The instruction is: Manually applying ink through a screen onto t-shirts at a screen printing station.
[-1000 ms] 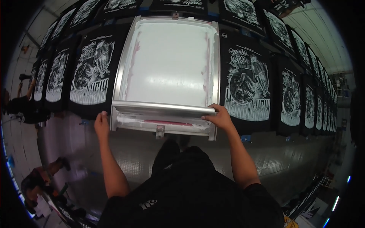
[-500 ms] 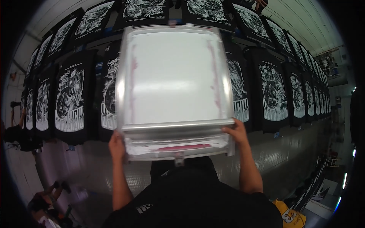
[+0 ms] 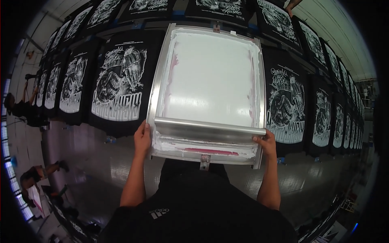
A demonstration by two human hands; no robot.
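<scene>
A large screen printing frame [image 3: 263,93] with metal edges lies in front of me, coated with white ink over its mesh [image 3: 211,73]. Along its near part rests a metal squeegee [image 3: 208,127], crosswise, with white ink and a pink strip [image 3: 210,151] behind it. My left hand [image 3: 142,139] is closed on the frame's left edge, close to the squeegee's left end. At the right edge, my right hand [image 3: 266,142] grips the frame, its thumb and fingers around the squeegee's right end. The fingers under the frame are hidden.
Black shirts with white prints lie in rows on both sides, including a left one [image 3: 119,81] and a right one [image 3: 285,99]. Below them runs a grey floor [image 3: 95,162]. A person [image 3: 20,106] stands at far left; another person's hand [image 3: 289,9] shows at upper right.
The frame has shifted right in view and tilted slightly, both my hands moving with it. The shirt to its left shows fully. The squeegee stays at the frame's near part.
</scene>
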